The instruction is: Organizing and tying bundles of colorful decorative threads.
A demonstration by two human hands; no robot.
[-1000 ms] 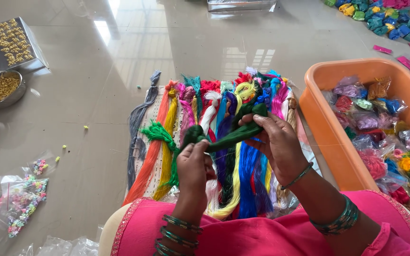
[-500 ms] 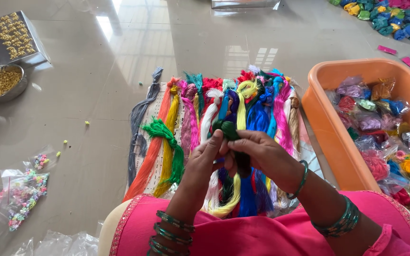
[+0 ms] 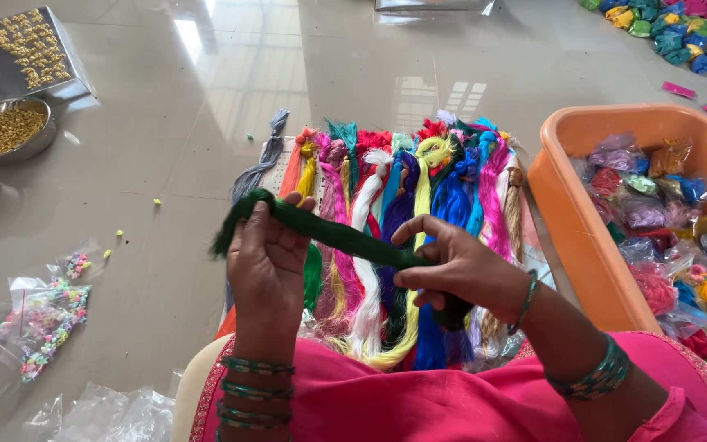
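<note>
Left hand [image 3: 267, 262]: fingers clamp the dark green thread skein [image 3: 329, 233].
Right hand [image 3: 460, 266]: fingers pinch the skein's other end.
Orange tub [image 3: 566, 205]: close right.
Floor [image 3: 165, 139]: open left.

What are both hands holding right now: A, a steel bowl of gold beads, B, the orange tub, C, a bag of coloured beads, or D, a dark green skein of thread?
D: the left hand and right hand stretch a dark green skein between them, above the row of coloured skeins.

Dark green thread skein [image 3: 333, 236] stretched slantwise, taut, above the coloured skeins [image 3: 403, 245].
</note>
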